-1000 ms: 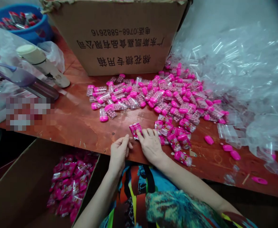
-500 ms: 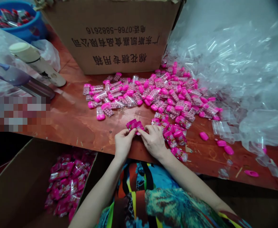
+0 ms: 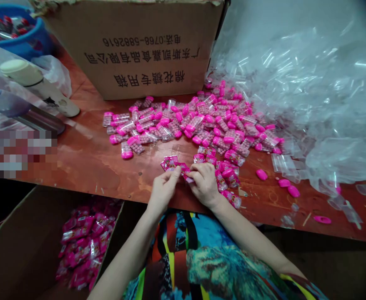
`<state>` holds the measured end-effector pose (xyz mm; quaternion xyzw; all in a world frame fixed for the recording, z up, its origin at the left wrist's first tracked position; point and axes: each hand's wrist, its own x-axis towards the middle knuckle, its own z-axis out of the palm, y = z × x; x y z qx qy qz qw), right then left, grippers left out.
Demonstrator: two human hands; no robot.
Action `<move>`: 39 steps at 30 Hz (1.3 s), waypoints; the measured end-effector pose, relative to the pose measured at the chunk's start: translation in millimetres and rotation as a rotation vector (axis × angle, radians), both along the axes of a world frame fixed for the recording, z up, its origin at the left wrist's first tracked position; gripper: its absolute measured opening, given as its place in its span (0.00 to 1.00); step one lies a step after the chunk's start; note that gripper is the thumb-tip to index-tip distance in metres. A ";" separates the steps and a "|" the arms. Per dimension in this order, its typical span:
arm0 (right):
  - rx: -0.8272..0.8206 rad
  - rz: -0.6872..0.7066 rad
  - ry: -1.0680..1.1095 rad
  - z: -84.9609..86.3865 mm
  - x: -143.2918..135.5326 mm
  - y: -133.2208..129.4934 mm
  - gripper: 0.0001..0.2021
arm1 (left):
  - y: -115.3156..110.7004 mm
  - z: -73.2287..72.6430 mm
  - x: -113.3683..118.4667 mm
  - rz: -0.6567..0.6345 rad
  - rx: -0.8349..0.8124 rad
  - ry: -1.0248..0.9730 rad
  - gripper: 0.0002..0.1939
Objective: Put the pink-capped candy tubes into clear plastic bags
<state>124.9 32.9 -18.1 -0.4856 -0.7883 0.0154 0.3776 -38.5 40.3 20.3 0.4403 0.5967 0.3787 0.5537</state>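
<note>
The left hand pinched a pink printed wrapper between thumb and fingers; the right hand pinched the same wrapper at its right end. The wrapper was positioned near the front edge of the table. Wrapped packs lay just beside the right hand. Pink-capped containers lay farther back, before the cardboard box.

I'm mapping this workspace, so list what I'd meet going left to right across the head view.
Blue tub, lower heap of pink packets, left hand, right hand, three loose pink caps, separate pink piece.
</note>
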 end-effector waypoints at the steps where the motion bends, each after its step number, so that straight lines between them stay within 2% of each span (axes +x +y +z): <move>1: 0.007 0.027 -0.028 0.2 0.0 -2.0 0.06 | -0.8 -1.2 3.7 -0.016 -0.081 -0.154 0.24; 4: -0.103 0.047 -0.008 3.1 1.1 -9.8 0.10 | 1.1 -5.0 11.0 0.068 -0.176 -0.394 0.21; 7: -0.311 -0.001 0.351 9.3 2.3 -16.7 0.16 | 4.5 -5.0 15.8 0.140 -0.186 -0.469 0.22; 10: -0.539 -0.044 0.775 13.6 0.0 -17.1 0.15 | 5.2 -5.5 23.5 0.141 -0.205 -0.518 0.23; 13: -0.666 -0.096 0.923 12.8 -1.7 -12.2 0.18 | 6.9 -12.6 27.6 0.134 -0.201 -0.461 0.23; 15: -0.688 -0.124 0.936 11.2 0.9 -9.7 0.17 | 11.6 -20.0 23.2 0.164 -0.102 -0.296 0.21; 17: -0.688 -0.158 0.919 10.0 6.4 -9.3 0.16 | 18.5 -25.9 13.9 0.158 0.075 -0.004 0.18; 19: -0.671 -0.188 0.895 9.4 12.2 -10.6 0.15 | 24.7 -27.7 3.8 0.065 0.218 0.399 0.14; 22: -0.664 -0.185 0.894 9.3 17.3 -13.1 0.15 | 27.8 -22.2 -4.2 -0.109 0.241 0.903 0.08; 24: -0.667 -0.181 0.908 10.9 17.9 -14.1 0.15 | 25.5 -15.3 -4.4 -0.148 0.223 1.026 0.15; 25: -0.673 -0.178 0.926 12.3 17.8 -14.1 0.15 | 23.4 -11.3 -3.7 -0.127 0.231 1.034 0.20; 27: -0.680 -0.173 0.984 16.5 17.4 -13.4 0.15 | 18.4 -3.4 -0.9 0.005 0.306 0.970 0.28; 28: -0.679 -0.169 1.013 18.9 17.2 -12.8 0.15 | 15.7 0.3 1.5 0.089 0.361 0.896 0.29; 30: -0.667 -0.153 1.043 23.6 16.6 -11.6 0.15 | 10.7 6.1 8.9 0.146 0.427 0.648 0.23; 32: -0.653 -0.124 1.046 26.8 15.6 -11.3 0.16 | 6.5 8.8 19.8 0.010 0.313 0.307 0.17; 34: -0.651 -0.102 1.040 27.7 14.3 -12.0 0.16 | 3.6 8.1 31.9 -0.171 0.066 -0.008 0.19; 35: -0.652 -0.099 1.038 27.2 13.8 -12.4 0.16 | 3.0 6.7 37.5 -0.208 -0.043 -0.120 0.20; 37: -0.664 -0.094 1.038 24.3 13.7 -12.6 0.15 | 3.5 3.0 47.3 -0.164 -0.129 -0.248 0.20; 39: -0.662 -0.090 1.039 20.0 15.5 -11.8 0.15 | 5.9 -0.8 55.4 -0.100 -0.139 -0.316 0.20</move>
